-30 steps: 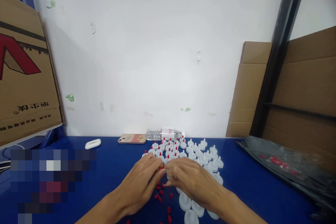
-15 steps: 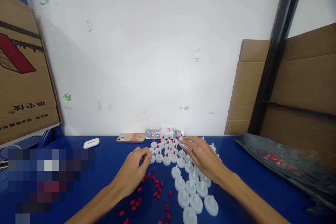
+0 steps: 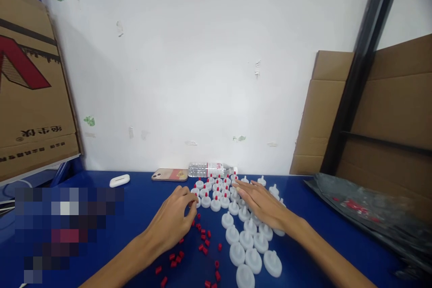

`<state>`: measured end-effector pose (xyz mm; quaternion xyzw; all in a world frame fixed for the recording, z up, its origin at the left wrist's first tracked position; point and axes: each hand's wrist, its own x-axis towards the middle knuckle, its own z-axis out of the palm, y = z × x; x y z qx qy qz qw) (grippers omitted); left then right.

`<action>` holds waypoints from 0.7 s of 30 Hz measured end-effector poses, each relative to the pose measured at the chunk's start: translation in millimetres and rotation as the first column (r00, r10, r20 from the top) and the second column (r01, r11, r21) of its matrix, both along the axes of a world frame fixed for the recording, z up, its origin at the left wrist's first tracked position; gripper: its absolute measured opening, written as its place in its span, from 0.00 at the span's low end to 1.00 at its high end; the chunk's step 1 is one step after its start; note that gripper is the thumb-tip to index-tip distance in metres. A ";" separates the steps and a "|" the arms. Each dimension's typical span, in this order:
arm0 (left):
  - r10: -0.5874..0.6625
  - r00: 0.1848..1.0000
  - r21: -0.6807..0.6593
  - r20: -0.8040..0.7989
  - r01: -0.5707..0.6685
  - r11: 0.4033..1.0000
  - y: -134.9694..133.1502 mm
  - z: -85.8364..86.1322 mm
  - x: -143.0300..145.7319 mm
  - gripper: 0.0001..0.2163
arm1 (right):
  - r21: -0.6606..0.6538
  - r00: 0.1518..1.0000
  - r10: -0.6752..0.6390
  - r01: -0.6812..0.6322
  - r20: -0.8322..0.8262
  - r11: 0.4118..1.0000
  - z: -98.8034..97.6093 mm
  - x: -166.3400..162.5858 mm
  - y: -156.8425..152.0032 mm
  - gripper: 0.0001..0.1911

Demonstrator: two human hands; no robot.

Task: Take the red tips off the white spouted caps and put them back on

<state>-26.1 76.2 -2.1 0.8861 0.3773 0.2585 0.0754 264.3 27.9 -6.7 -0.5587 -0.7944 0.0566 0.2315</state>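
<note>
My left hand [image 3: 176, 213] is beside the left end of a group of white round plastic lids with narrow spouts [image 3: 216, 204]. Its thumb and index finger curl together in a pinch; whatever sits between the tips is too small to make out. Over the lids on the right, my right hand [image 3: 262, 206] lies with fingers stretched out, hiding some of them. Its fingertips touch or hover just above lids near the back; I cannot tell which. Small red caps top the spouts of the back-left lids, while front and right lids [image 3: 245, 239] have bare spouts. Loose red caps [image 3: 203, 248] lie scattered below my left hand.
A clear bottle [image 3: 212, 170] lies against the wall, beside a phone [image 3: 169, 174]. Further left is a white case [image 3: 119, 181]. A dark plastic bag [image 3: 367, 209] with red pieces lies right. Cardboard stands at left [image 3: 37, 99] and right [image 3: 320, 112].
My left hand has pulled back slightly from the lids at its fingertips, and its knuckles are raised more. The right hand is flatter, still over the lids. The whole view has shifted a little.
</note>
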 end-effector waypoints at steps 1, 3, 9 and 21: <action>0.000 1.000 0.002 -0.003 0.000 1.000 0.5 -0.8 0.0 0.14 | -0.013 1.000 -0.004 0.004 0.006 1.000 0.4 -0.1 0.2 0.29; -0.006 1.000 0.006 -0.004 0.006 1.000 1.6 -2.4 -0.3 0.14 | -0.026 1.000 -0.016 0.016 0.019 1.000 1.1 0.0 0.3 0.30; -0.013 1.000 0.022 0.002 0.013 1.000 2.8 -5.2 -1.8 0.14 | -0.032 0.998 -0.054 0.055 0.034 0.998 -0.1 0.9 0.9 0.31; -0.008 1.000 0.019 0.005 0.008 1.000 3.8 -6.0 -0.4 0.13 | 0.013 0.999 -0.034 0.034 0.013 0.999 1.6 -4.8 1.5 0.28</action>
